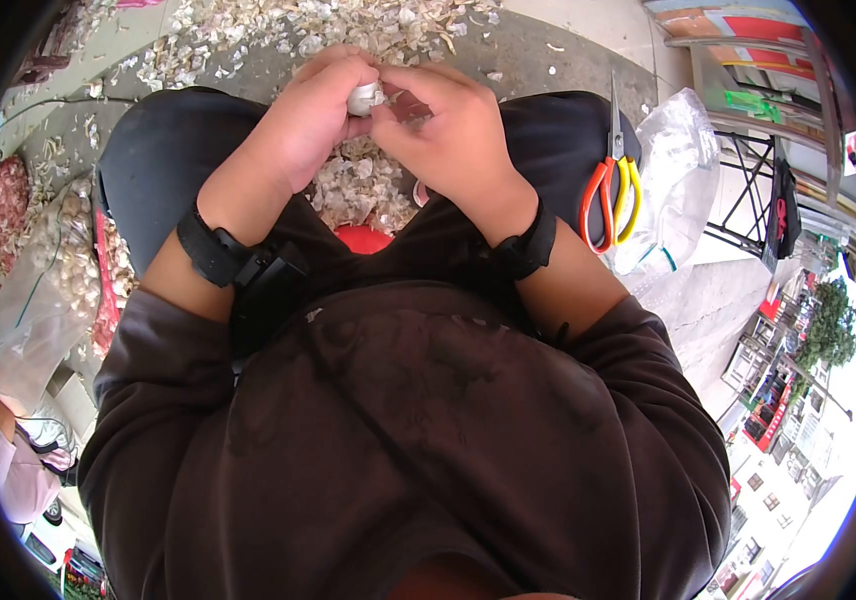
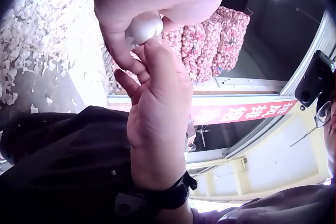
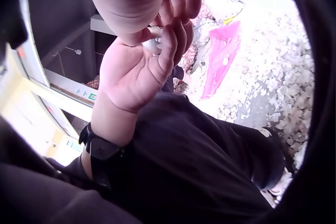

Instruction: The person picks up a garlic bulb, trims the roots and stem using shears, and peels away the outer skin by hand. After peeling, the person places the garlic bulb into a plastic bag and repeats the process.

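A white garlic bulb (image 1: 363, 98) is held between both hands, above the lap in the head view. My left hand (image 1: 303, 125) curls its fingers round the bulb from the left. From the right, my right hand (image 1: 458, 125) has its thumb and fingers bent in at the bulb. In the left wrist view, the smooth white bulb (image 2: 148, 26) sticks out under the left palm, and the right thumb (image 2: 157, 58) presses at its lower edge. Fingers hide most of the bulb (image 3: 153, 44) in the right wrist view.
Scissors (image 1: 615, 145) with red and yellow handles lie on the right thigh beside a clear plastic bag (image 1: 683, 150). Garlic skins (image 1: 238, 40) cover the floor ahead and fill the space between the legs, above something red (image 1: 363, 239). Bagged garlic bulbs (image 1: 73, 250) stand at left.
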Demonstrator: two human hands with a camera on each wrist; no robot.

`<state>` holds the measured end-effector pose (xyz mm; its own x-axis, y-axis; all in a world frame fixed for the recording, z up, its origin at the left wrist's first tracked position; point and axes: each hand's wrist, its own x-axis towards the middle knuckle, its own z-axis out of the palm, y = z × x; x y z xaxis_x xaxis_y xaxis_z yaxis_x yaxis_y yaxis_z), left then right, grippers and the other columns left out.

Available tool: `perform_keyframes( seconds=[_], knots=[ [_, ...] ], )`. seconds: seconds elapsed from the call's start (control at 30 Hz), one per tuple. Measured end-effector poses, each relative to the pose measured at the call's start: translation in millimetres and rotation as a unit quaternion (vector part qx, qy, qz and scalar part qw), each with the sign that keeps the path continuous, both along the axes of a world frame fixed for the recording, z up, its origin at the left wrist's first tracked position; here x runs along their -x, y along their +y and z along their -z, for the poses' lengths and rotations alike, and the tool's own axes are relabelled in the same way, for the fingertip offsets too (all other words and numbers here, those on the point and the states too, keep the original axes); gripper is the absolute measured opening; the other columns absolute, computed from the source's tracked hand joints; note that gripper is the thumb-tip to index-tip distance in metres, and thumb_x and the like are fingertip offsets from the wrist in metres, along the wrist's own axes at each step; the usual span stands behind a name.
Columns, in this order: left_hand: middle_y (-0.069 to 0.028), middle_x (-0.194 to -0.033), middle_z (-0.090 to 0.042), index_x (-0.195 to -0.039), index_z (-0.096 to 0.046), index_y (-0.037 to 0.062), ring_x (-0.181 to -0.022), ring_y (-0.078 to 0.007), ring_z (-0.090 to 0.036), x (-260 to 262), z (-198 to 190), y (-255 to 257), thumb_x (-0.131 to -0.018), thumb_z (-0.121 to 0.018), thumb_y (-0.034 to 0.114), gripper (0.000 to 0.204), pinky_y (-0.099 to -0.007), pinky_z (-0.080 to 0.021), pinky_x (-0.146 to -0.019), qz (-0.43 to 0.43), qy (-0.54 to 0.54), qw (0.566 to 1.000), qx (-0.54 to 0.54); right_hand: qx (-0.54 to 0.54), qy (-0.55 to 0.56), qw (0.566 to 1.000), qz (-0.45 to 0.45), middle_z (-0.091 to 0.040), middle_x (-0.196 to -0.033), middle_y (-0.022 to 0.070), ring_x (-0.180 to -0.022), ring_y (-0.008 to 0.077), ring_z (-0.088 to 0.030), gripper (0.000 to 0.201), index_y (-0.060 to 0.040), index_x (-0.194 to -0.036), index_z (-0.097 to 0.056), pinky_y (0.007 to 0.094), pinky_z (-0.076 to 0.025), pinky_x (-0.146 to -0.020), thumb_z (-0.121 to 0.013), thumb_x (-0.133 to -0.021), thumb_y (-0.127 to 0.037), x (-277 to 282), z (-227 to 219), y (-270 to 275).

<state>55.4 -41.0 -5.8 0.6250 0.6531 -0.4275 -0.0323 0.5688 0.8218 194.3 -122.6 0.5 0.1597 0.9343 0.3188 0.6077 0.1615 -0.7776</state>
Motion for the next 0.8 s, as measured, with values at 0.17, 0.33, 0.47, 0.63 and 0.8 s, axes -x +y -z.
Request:
perform_keyframes(
  seconds=[0.17, 0.33, 0.47, 0.63, 0.8],
  knots=[
    [-0.0066, -0.101, -0.058, -0.113, -0.052, 0.0057, -0.085, -0.0146, -0.059, 0.0, -6.0, -3.1, -0.092, -0.049, 0.021, 0.026, -0.0326, -0.052, -0.077, 0.011, -0.006, 1.000, 0.025, -0.005, 0.046, 0.999, -0.011, -0.064, -0.071, 0.0084, -0.063, 0.0216, -0.065, 0.018, -0.0045, -0.089, -0.069, 0.0317, -0.053, -0.059, -0.069, -0.071, -0.005, -5.3, 7.9, -0.3],
    [-0.0044, -0.087, -0.059, -0.111, -0.051, 0.0074, -0.067, -0.0128, -0.057, 0.6, -8.1, -0.5, -0.093, -0.049, 0.021, 0.023, -0.0257, -0.046, -0.056, 0.049, 0.008, 0.998, 0.037, 0.005, 0.065, 0.998, 0.006, -0.064, -0.070, 0.0083, -0.060, 0.0201, -0.064, 0.015, -0.0035, -0.085, -0.069, 0.0300, -0.052, -0.057, -0.070, -0.070, -0.003, -5.1, 4.1, -1.0],
    [-0.0019, -0.074, -0.054, -0.095, -0.053, 0.0087, -0.055, -0.0088, -0.047, 0.1, -10.2, -2.0, -0.091, -0.050, 0.026, 0.018, -0.0231, -0.031, -0.045, 0.048, 0.007, 0.998, 0.035, 0.006, 0.058, 0.998, 0.009, -0.064, -0.070, 0.0081, -0.060, 0.0198, -0.064, 0.014, -0.0035, -0.084, -0.069, 0.0301, -0.052, -0.056, -0.070, -0.070, -0.003, -5.7, 5.0, -0.8],
    [0.0008, -0.074, -0.050, -0.107, -0.052, 0.0102, -0.050, -0.0061, -0.038, 1.0, -11.2, -2.4, -0.094, -0.050, 0.027, 0.021, -0.0209, -0.023, -0.043, 0.055, 0.014, 0.997, 0.057, -0.007, 0.027, 0.999, 0.017, -0.064, -0.069, 0.0081, -0.059, 0.0196, -0.063, 0.013, -0.0033, -0.084, -0.069, 0.0297, -0.052, -0.056, -0.068, -0.071, -0.002, -6.1, 4.9, -0.6],
    [-0.0001, -0.077, -0.052, -0.100, -0.055, 0.0097, -0.054, -0.0070, -0.041, 4.1, -8.7, 3.1, -0.095, -0.051, 0.036, 0.027, -0.0225, -0.027, -0.045, 0.077, 0.019, 0.995, 0.061, 0.003, 0.094, 0.996, 0.014, -0.063, -0.073, 0.0090, -0.060, 0.0191, -0.063, 0.012, -0.0017, -0.087, -0.068, 0.0290, -0.051, -0.056, -0.069, -0.075, -0.005, -6.9, 10.3, -0.3]
  ],
)
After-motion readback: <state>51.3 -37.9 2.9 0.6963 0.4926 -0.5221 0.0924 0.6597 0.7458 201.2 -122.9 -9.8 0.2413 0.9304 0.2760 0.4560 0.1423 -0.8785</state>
